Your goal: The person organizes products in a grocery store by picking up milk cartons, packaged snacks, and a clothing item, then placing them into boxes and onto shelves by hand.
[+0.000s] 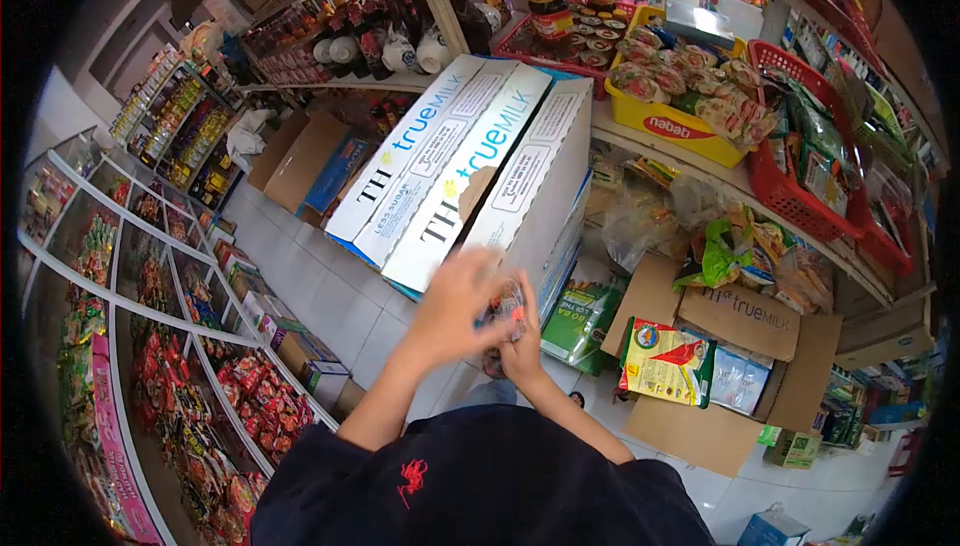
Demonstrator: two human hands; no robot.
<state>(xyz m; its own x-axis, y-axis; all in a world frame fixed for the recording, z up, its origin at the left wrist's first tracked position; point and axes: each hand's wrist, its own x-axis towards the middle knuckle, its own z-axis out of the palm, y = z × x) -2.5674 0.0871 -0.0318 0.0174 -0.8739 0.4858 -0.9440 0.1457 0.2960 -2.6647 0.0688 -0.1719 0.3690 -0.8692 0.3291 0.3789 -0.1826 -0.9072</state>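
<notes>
Near the middle of the head view, my right hand [523,354] is wrapped round a small clear package [507,308] with red bits on it; its contents cannot be made out. My left hand [458,304], blurred by motion, is raised just left of the package. Its fingers curve toward the package, and whether they touch it is unclear. Both hands are in front of the near end of a white and blue TH true MILK carton [420,161], whose top has a torn opening.
Candy bins [215,331] line the left. A yellow Nabati basket [672,136] and a red basket [805,191] stand on the right shelf. Below them lies an open cardboard box [690,436] with packets. A brown carton [310,161] sits on the floor behind.
</notes>
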